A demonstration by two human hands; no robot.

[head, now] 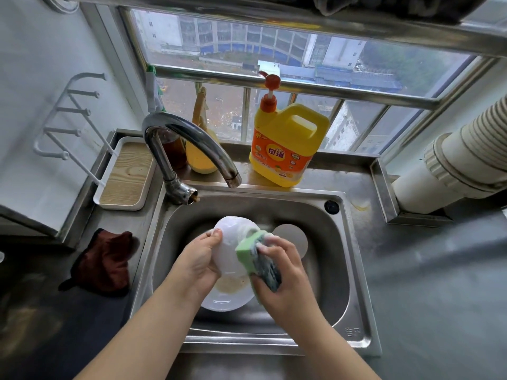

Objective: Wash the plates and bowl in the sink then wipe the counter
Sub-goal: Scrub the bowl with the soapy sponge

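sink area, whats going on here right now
A person is washing up at the sink. The left hand holds a white bowl tilted over the basin, and the right hand presses a green sponge against it. A dirty white plate lies in the basin beneath. No water runs from the faucet. A dark red cloth lies left of the sink.

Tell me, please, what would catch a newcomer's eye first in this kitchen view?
Probably the bright yellow detergent jug with its orange pump, standing on the ledge behind the sink. Next, over the basin, the left hand holds a white bowl while the right hand presses a green sponge against it.
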